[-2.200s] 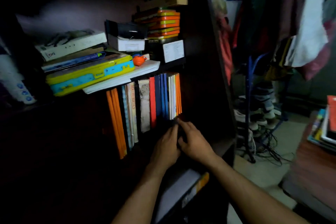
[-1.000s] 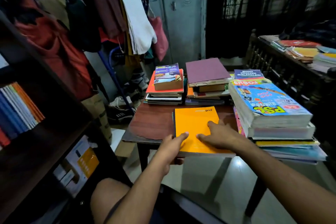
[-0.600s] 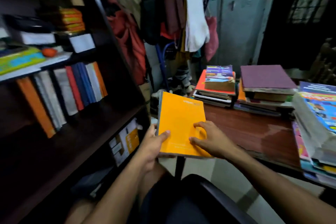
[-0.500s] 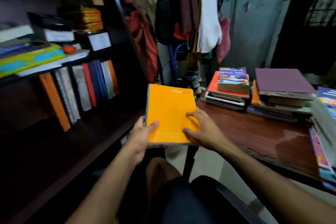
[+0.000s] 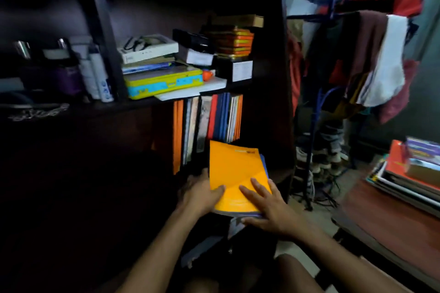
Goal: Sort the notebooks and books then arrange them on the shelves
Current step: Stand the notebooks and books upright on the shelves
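Observation:
I hold an orange notebook (image 5: 234, 173) with both hands in front of the dark bookshelf (image 5: 281, 78). My left hand (image 5: 198, 194) grips its left edge, thumb on the cover. My right hand (image 5: 266, 207) holds the lower right corner, fingers spread over the cover. A blue edge shows under the notebook's right side. Its far end reaches the open space of the middle shelf, just below a row of upright books (image 5: 209, 123) in orange, grey, red and blue.
The upper shelf carries a yellow and blue case (image 5: 164, 83), flat books, small boxes and bottles (image 5: 95, 74). A clothes rack (image 5: 371, 59) stands to the right of the shelf. A brown table (image 5: 390, 221) with stacked books (image 5: 414, 169) is at the far right.
I picked the orange notebook off the table with both hands, turned left and carried it to the middle shelf, where its far end now nears the upright books.

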A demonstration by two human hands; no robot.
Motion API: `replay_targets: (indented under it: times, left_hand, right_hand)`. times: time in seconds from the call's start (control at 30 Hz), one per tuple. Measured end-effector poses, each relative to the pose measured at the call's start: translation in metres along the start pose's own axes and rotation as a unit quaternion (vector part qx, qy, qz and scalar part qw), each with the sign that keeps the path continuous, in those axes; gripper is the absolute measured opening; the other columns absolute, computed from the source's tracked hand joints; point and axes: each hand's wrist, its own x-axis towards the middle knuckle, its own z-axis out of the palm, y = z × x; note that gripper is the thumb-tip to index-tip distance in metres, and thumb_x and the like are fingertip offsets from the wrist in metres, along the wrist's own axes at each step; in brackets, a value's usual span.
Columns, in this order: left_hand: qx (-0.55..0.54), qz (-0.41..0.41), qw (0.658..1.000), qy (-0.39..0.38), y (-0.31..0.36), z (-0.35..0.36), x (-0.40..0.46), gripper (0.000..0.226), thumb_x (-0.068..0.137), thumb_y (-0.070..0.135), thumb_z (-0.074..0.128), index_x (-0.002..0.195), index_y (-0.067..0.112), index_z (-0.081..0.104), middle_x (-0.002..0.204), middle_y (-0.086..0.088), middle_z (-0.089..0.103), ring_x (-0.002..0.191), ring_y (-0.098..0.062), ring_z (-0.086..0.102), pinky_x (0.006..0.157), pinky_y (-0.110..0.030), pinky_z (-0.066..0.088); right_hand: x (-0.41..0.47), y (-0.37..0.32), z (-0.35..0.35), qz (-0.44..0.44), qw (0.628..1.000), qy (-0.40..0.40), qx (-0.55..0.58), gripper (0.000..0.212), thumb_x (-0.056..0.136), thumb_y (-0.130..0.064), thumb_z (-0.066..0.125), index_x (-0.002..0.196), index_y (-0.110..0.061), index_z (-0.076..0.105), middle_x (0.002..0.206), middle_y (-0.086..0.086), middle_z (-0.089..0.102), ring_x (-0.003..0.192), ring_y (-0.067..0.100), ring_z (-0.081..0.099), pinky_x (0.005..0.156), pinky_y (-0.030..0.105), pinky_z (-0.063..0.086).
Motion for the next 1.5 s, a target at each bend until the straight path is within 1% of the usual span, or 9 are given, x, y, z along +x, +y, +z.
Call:
replay_targets:
  times: [0.27,0.4,0.63,0.73,0.87,1.13,1.27,1.37,1.5]
  left_hand:
    - [-0.196,0.150,0.968,0.048,-0.040,0.006,0.016,0.043,0.086,0.043,0.077,0.122,0.024,0.063,0.104,0.006,0.062,0.090,-0.001,0.060,0.072,-0.025,0.045]
    - [-0.288,0.215,0.931,0.069,-0.033,-0.002,0.011,0.045,0.089,0.036,0.064,0.128,0.047,0.045,0.118,0.028,0.059,0.106,0.014,0.059,0.083,-0.010,0.047]
    - [-0.230,0.380,0.882,0.158,-0.021,-0.009,-0.011,0.057,0.093,0.029,0.065,0.146,0.026,0.044,0.145,0.023,0.050,0.130,-0.005,0.055,0.102,-0.024,0.047]
    - [-0.231,0.419,0.868,0.131,-0.018,-0.019,-0.017,0.057,0.096,0.032,0.055,0.150,0.019,0.042,0.152,0.012,0.048,0.120,-0.012,0.063,0.100,-0.029,0.050]
    - [-0.209,0.387,0.884,0.159,-0.025,-0.021,-0.011,0.051,0.099,0.015,0.054,0.149,0.020,0.044,0.150,0.010,0.051,0.137,-0.012,0.050,0.109,-0.040,0.045]
    - [-0.106,0.405,0.903,0.091,-0.028,-0.002,0.002,0.058,0.092,0.002,0.054,0.146,0.023,0.050,0.142,0.010,0.056,0.127,-0.006,0.054,0.108,-0.024,0.041]
    - [-0.118,0.315,0.908,0.252,-0.044,-0.007,0.028,0.043,0.090,-0.002,0.058,0.128,0.017,0.063,0.131,0.003,0.057,0.123,-0.010,0.053,0.103,-0.039,0.047]
    - [-0.120,0.123,0.914,0.366,-0.059,-0.027,0.049,0.072,0.079,0.017,0.081,0.144,0.018,0.048,0.150,-0.011,0.043,0.136,-0.030,0.040,0.110,-0.051,0.039]
    - [-0.112,0.044,0.948,0.295,-0.085,-0.056,0.078,0.117,0.068,0.045,0.089,0.159,0.033,0.017,0.161,-0.015,0.026,0.146,-0.035,0.028,0.116,-0.052,0.030]
  right_hand:
    - [0.006,-0.017,-0.012,0.042,0.999,-0.021,-0.005,0.110,0.057,-0.105,0.021,0.153,-0.054,0.008,0.166,-0.017,-0.012,0.154,0.028,-0.013,0.121,0.061,0.002]
    - [0.009,-0.049,-0.024,0.092,0.990,0.077,0.071,0.111,0.058,-0.104,0.022,0.147,-0.037,0.033,0.159,-0.007,0.032,0.151,0.026,0.019,0.120,0.052,0.020]
    - [0.025,-0.111,-0.050,0.063,0.889,0.182,0.415,0.119,0.062,-0.081,0.065,0.157,-0.044,0.004,0.155,-0.006,0.038,0.136,0.014,0.047,0.108,0.043,0.046]
    - [0.030,-0.122,-0.047,-0.025,0.846,0.230,0.480,0.080,0.090,-0.044,0.068,0.156,-0.039,0.022,0.140,-0.022,0.047,0.120,-0.007,0.055,0.107,0.044,0.049]
    - [0.036,-0.117,-0.043,-0.066,0.816,0.383,0.427,0.037,0.103,-0.002,0.047,0.135,-0.019,0.054,0.121,-0.009,0.068,0.110,0.004,0.065,0.097,0.030,0.053]
    - [0.059,-0.086,0.012,0.053,0.809,0.355,0.465,0.061,0.092,-0.009,0.069,0.141,-0.023,0.036,0.126,-0.007,0.064,0.102,-0.008,0.063,0.084,0.014,0.051]
    - [0.069,-0.077,0.015,0.090,0.791,0.351,0.492,0.046,0.097,0.000,0.059,0.134,-0.018,0.038,0.116,-0.004,0.063,0.085,-0.016,0.062,0.077,0.018,0.052]
    - [0.067,-0.077,0.010,0.061,0.801,0.330,0.497,0.042,0.100,-0.003,0.056,0.129,-0.026,0.037,0.110,-0.014,0.062,0.087,-0.011,0.066,0.072,0.019,0.056]
    - [0.064,-0.076,0.012,0.058,0.797,0.324,0.507,0.043,0.100,-0.005,0.056,0.131,-0.026,0.035,0.111,-0.015,0.062,0.086,-0.011,0.066,0.064,0.009,0.051]
